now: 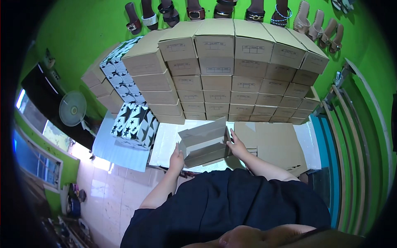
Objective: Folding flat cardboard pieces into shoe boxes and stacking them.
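An open brown cardboard box [210, 152] is between my two hands, tilted so that its hollow inside shows, with a flap standing up at the back. My left hand [176, 159] grips its left end, thumb pointing up along the side. At the right end my right hand [236, 145] holds the wall, fingers partly hidden by the cardboard. Beneath the box lies the white tabletop [164, 145]. Flat sheets of brown cardboard [276, 145] rest on the table just right of my right hand.
Stacked shoe boxes [217, 82] rise behind the table, with sandals [195, 11] on display forms above. Star-patterned boxes [134, 124] stand at the left on a pale blue sheet [115, 146]. A fan [72, 108] is farther left; wooden rails [335, 136] stand at the right.
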The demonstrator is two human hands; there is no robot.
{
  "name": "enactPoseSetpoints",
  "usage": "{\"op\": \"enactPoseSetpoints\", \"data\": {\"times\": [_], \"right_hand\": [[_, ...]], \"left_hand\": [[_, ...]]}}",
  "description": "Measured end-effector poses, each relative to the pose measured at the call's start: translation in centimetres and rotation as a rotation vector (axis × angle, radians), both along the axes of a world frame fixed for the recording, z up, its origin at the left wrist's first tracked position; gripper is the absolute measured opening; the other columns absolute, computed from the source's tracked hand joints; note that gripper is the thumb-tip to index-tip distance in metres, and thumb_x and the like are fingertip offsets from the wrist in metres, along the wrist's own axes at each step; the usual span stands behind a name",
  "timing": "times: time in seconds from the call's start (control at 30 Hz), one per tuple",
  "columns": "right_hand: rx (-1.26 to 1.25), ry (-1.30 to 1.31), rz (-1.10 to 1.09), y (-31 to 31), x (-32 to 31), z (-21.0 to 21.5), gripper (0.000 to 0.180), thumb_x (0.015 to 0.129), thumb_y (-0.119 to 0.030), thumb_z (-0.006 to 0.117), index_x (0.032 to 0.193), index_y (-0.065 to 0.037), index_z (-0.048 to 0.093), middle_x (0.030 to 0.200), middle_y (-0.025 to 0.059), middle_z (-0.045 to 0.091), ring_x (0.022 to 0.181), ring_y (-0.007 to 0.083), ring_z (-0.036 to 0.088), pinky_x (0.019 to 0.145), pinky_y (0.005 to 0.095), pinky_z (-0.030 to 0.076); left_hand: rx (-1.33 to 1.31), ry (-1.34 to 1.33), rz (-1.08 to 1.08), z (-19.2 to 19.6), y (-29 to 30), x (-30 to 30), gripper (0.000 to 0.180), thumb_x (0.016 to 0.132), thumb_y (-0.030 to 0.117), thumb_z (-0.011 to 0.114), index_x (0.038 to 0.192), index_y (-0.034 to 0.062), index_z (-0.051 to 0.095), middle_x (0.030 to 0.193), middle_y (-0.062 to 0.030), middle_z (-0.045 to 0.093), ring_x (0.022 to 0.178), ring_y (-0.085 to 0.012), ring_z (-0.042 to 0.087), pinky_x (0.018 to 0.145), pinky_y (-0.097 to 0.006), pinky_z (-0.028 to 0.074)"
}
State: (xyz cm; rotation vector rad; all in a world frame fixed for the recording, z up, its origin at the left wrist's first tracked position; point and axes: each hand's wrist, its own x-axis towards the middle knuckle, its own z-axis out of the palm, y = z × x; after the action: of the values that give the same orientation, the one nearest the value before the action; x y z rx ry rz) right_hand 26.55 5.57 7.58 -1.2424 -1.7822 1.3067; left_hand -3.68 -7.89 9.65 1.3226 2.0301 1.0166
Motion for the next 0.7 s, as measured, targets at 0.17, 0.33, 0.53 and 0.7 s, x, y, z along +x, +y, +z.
{"op": "enactPoseSetpoints", "data": {"times": [0.17,0.33,0.53,0.7], "right_hand": [[0.123,-0.089,-0.030,-0.3,0.4,0.7,0.080,0.089,-0.009,0.063,0.156,-0.015,0.020,0.145,0.0253,0.043,0.133,0.0356,0.047,0.106,0.0394,0.043],[0.299,-0.164,-0.032,-0.4,0.9,2.6,0.078,0.083,-0.005,0.062,0.153,-0.016,0.028,0.135,0.0212,0.050,0.122,0.0347,0.053,0.101,0.0392,0.046],[0.421,-0.183,-0.113,-0.1,2.0,3.2,0.066,0.077,0.000,0.057,0.141,-0.013,0.045,0.124,0.0190,0.054,0.114,0.0365,0.056,0.097,0.0405,0.047],[0.390,-0.241,-0.115,-0.3,3.4,2.6,0.060,0.074,-0.001,0.057,0.133,-0.010,0.052,0.125,0.0182,0.054,0.113,0.0362,0.056,0.097,0.0403,0.047]], "left_hand": [[-0.055,0.025,0.001,0.4,-0.6,-0.9,0.057,0.100,0.016,0.041,0.154,0.0054,0.025,0.134,-0.0297,0.053,0.125,-0.0395,0.054,0.106,-0.037,0.041],[-0.023,0.036,0.001,-0.9,-0.4,-1.7,0.057,0.101,0.015,0.041,0.154,0.0061,0.025,0.136,-0.0290,0.053,0.124,-0.0391,0.054,0.106,-0.037,0.041],[0.038,-0.068,0.035,0.3,-0.1,-0.4,0.055,0.102,0.016,0.038,0.155,0.0067,0.024,0.138,-0.0283,0.052,0.127,-0.0383,0.053,0.107,-0.037,0.040],[0.039,-0.074,0.001,-0.1,0.5,-0.3,0.058,0.101,0.015,0.040,0.155,0.0052,0.022,0.147,-0.0281,0.042,0.134,-0.0378,0.046,0.110,-0.037,0.036]]}}
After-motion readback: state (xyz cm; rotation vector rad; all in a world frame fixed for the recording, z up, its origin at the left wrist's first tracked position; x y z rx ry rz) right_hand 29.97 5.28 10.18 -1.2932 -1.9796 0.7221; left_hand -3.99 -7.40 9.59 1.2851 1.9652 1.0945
